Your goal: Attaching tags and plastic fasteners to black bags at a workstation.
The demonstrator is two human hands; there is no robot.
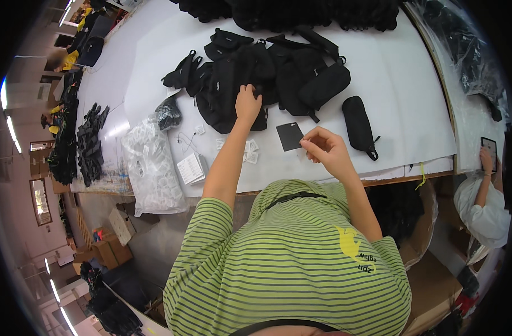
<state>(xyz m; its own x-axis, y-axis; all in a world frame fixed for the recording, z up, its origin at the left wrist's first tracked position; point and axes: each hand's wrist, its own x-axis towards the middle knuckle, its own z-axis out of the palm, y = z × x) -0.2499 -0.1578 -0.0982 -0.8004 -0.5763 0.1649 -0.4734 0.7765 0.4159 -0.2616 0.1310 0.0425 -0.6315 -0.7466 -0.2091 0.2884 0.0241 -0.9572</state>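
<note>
My left hand [248, 105] reaches onto a pile of black fabric bags, its fingers bent and closed on the near side of one black bag [225, 84]. Closer to the table's front edge, my right hand [328, 150] is closed in a pinch. A small translucent piece shows under its fingertips, too faint to name. Right beside those fingertips is a flat black card [289, 136]; whether they touch it I cannot tell. A long black pouch [358, 124] with a zip lies apart on the right, and another black pouch [325, 87] rests on the pile.
Small white packets [250, 152], a white booklet [192, 168] and a thin cord lie left of centre. Beside them sits a large clear plastic bag [149, 168] of white packets. Black goods [317, 12] line the table's far side. A person in white [482, 201] holds a tablet at right.
</note>
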